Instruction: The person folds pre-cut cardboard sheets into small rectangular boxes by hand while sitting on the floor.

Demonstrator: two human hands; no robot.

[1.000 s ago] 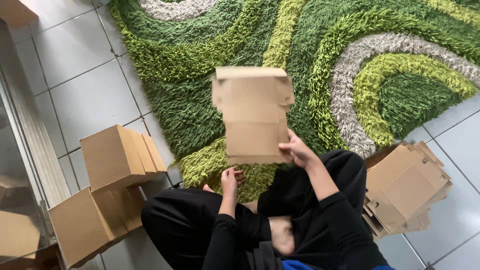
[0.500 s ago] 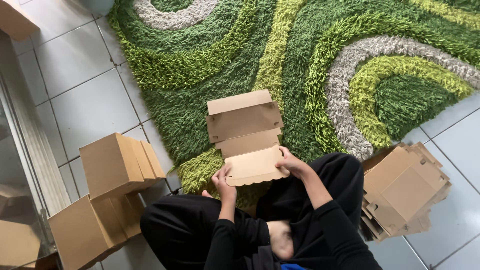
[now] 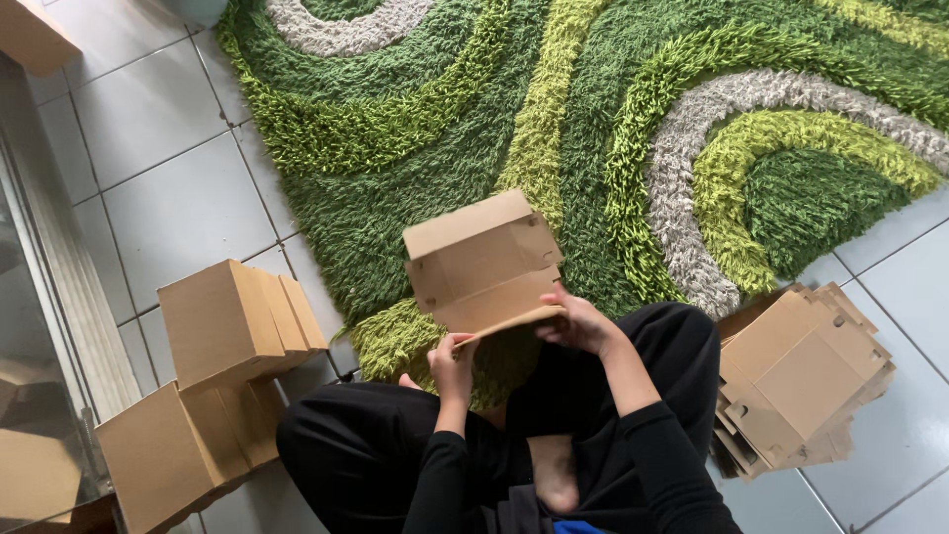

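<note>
I sit cross-legged in black clothes at the edge of a green shag rug (image 3: 415, 129). Both hands hold a brown die-cut cardboard box blank (image 3: 482, 262) in front of me, above the rug. My left hand (image 3: 453, 362) grips its near left edge. My right hand (image 3: 583, 324) grips the near right edge. The nearest panel is bent toward me, almost flat, while the rest of the blank stands tilted up.
Several folded cardboard boxes (image 3: 229, 321) are stacked on the tiled floor (image 3: 168, 198) at my left. A pile of flat blanks (image 3: 806, 381) lies at my right. Another box corner (image 3: 35, 35) shows at the top left, and a glass door frame (image 3: 49, 287) runs along the left.
The blank has come down from upright and open flat. Its lower panel has been folded toward me, and both hands now grip the near edge.
</note>
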